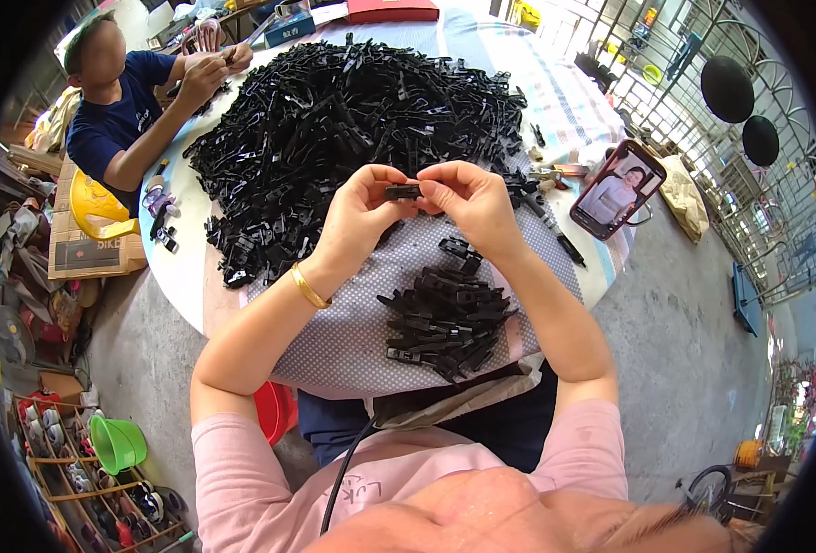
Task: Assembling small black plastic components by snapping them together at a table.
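Note:
Above the near part of the round table, my left hand (pixel 352 221) and my right hand (pixel 478 208) meet, thumbs and fingertips closed on one small black plastic clip (pixel 402 193). It lies sideways between them, and its ends are partly covered by my fingers. Just beyond my hands rises a large heap of black clips (pixel 334 124). A smaller pile of black clips (pixel 449 323) lies between my forearms, close to the table's near edge. A gold bangle (pixel 310 287) circles my left wrist.
A phone (pixel 617 190) stands on a holder at the right, near pliers (pixel 563 171). Across the left side sits another person (pixel 127 101) with both hands raised together. Boxes (pixel 392 10) stand at the far edge. A red bucket (pixel 274 412) is below the table.

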Demonstrator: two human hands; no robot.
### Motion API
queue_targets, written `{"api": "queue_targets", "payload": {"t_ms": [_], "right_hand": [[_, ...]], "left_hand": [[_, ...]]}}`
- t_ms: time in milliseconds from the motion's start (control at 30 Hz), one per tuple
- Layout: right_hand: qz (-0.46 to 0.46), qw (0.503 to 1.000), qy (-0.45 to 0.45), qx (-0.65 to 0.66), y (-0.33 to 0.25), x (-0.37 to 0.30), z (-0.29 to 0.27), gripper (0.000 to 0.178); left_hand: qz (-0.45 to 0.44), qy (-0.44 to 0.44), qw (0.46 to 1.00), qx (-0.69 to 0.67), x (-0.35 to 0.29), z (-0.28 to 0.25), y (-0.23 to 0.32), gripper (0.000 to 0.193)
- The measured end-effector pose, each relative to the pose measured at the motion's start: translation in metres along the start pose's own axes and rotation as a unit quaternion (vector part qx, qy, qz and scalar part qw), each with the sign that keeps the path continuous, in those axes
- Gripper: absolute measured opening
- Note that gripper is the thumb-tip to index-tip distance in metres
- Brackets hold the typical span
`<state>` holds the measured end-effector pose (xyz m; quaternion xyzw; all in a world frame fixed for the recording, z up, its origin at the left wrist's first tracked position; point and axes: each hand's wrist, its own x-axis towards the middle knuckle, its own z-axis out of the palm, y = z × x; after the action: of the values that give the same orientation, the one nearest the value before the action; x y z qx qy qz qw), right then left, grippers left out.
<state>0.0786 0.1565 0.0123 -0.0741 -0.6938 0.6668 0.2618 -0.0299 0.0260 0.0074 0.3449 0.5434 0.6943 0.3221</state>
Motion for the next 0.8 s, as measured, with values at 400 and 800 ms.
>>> {"api": "queue_targets", "payload": {"t_ms": [400, 800], "right_hand": [[-0.118, 0.98, -0.02, -0.157, 0.0006, -0.0024, -0.0022, 0.012], [-0.218, 0.94, 0.012, -0.264, -0.0008, -0.0003, -0.003, 0.02]], "left_hand": [[0.085, 0.06, 0.966, 0.235, -0.0062, 0.0047, 0.0028, 0.031], [0.055, 0.04, 0.986, 0.151, -0.0051, 0.0, 0.0036, 0.03]]}}
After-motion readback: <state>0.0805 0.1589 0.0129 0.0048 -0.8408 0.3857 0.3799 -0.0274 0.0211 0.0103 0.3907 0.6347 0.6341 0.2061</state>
